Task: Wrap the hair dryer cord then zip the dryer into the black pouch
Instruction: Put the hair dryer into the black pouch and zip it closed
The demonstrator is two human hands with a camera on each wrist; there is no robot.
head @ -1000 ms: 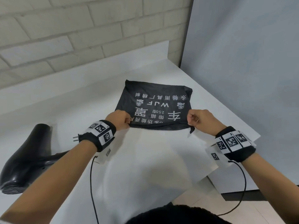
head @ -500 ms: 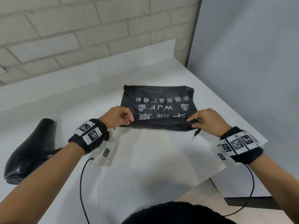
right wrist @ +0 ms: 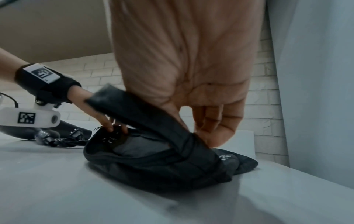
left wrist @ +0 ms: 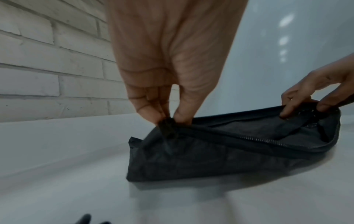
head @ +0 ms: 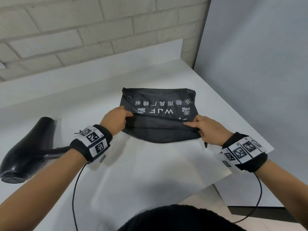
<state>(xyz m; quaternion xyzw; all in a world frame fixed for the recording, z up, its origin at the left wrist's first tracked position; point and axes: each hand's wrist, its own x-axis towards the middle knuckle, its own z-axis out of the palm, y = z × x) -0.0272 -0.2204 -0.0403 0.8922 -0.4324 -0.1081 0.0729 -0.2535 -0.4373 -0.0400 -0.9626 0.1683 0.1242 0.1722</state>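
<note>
Head view. Black pouch (head: 160, 114): thin fabric, lying on the white surface (head: 133, 172) with its mouth toward the person. White print on top, read upside down from here: "WJF" between two rose emblems, with a row of Chinese characters beyond it (too small to transcribe reliably). Left hand (head: 116, 120): fingers curled, pinching the pouch's left mouth corner. Right hand (head: 208, 129): pinching the upper lip at the pouch's right corner, forefinger laid along the fabric. Hair dryer (head: 28, 150): glossy black, well left of the pouch, grille end toward the person, partly behind the left forearm. Both wrists carry black bands with square coded markers (head: 93, 140). Behind the pouch, a whitewashed brick wall (head: 66, 30); right of the pouch, a plain grey panel (head: 258, 64).

Left wrist view. Left hand (left wrist: 168, 75): thumb and fingers nipping a small black tab (left wrist: 167, 128) at the pouch (left wrist: 210, 159) corner. Zipper teeth (left wrist: 264, 141) run along the near lip; mouth gapes. Right hand (left wrist: 314, 92) grips the far lip.

Right wrist view. Right hand (right wrist: 191, 75) lifts the upper lip of the pouch (right wrist: 162, 166); grey lining visible inside. Left of the pouch lie the dryer's bundled cord and plug (right wrist: 69, 137), against the dryer body.
</note>
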